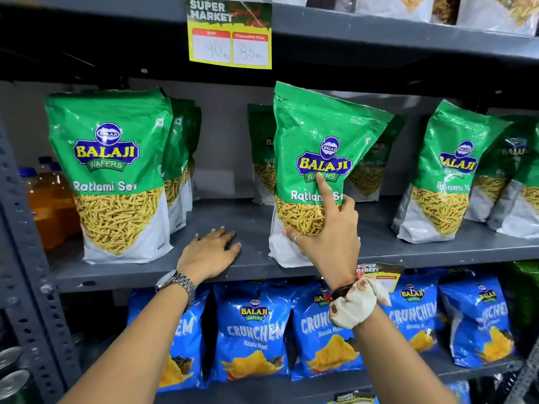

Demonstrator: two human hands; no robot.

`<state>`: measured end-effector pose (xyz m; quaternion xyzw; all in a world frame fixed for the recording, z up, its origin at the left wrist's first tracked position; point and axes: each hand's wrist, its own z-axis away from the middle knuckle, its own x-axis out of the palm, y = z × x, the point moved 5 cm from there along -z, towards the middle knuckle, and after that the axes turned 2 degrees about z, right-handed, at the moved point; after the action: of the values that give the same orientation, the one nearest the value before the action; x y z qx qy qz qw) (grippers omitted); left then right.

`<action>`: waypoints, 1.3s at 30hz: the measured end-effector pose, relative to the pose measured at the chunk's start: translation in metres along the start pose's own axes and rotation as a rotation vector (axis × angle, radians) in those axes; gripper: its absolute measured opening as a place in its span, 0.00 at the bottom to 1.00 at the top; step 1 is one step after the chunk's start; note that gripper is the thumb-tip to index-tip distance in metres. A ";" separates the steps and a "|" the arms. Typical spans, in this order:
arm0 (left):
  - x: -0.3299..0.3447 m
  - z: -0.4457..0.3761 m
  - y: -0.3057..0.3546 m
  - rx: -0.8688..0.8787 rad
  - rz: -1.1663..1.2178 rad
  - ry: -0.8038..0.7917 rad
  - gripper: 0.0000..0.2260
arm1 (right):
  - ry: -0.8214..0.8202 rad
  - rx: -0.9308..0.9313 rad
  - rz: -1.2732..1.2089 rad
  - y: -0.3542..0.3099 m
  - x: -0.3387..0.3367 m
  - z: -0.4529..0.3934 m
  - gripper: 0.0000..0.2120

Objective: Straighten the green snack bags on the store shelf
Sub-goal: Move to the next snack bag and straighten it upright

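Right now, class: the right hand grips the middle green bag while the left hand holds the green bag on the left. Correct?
Not quite. The head view shows the left hand resting flat on the bare shelf, holding nothing. The right hand does grip the middle green bag.

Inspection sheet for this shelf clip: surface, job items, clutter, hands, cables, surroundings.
Surface: grey shelf, bare between the bag groups.
Job's things: left green bag upright; middle green bag tilted; right green bag leaning.
Clutter: nothing seen.
Hands: left hand flat on shelf; right hand has its grip on the middle bag.
Cables: nothing seen.
Surroundings: price tag above, blue bags below, orange bottles left.
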<state>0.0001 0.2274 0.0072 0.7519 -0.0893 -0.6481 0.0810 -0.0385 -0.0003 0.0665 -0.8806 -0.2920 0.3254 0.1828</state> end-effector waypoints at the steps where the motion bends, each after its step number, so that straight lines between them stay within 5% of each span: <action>1: 0.000 0.000 0.000 0.000 -0.003 0.001 0.25 | 0.003 0.001 -0.001 -0.001 -0.002 0.002 0.48; 12: 0.001 0.000 -0.001 0.001 0.001 0.017 0.25 | 0.081 -0.073 -0.028 -0.004 -0.003 0.022 0.46; 23: 0.002 -0.001 -0.001 0.002 -0.002 0.026 0.25 | 0.100 0.036 -0.279 0.017 0.023 0.051 0.58; 39: 0.004 -0.005 -0.003 0.012 -0.023 0.038 0.24 | 0.047 0.024 -0.216 0.012 0.057 0.030 0.56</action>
<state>0.0062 0.2297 0.0035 0.7654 -0.0829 -0.6343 0.0707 -0.0193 0.0305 0.0118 -0.8492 -0.3770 0.2865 0.2339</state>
